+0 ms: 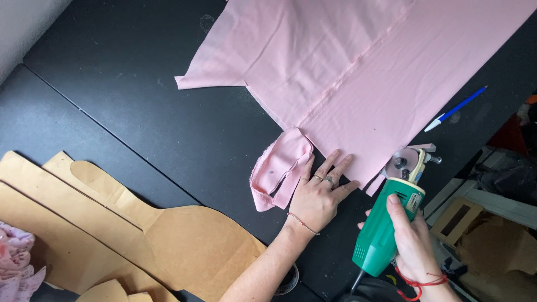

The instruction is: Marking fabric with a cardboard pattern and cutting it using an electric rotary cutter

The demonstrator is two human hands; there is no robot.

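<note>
A large sheet of pink fabric point(358, 67) lies spread on the black table point(140, 100). My left hand point(320, 193) rests flat with fingers spread on the fabric's near corner, next to a folded pink strip point(282, 170). My right hand point(411, 240) grips the green handle of an electric rotary fabric cutter point(391, 223). Its round blade point(404, 162) sits at the fabric's edge, just right of my left hand.
Brown cardboard pattern pieces point(140, 235) lie at the lower left, with floral cloth point(14, 257) at the edge. A blue pen point(456, 108) lies right of the fabric. Boxes and clutter point(492, 223) sit beyond the table's right edge.
</note>
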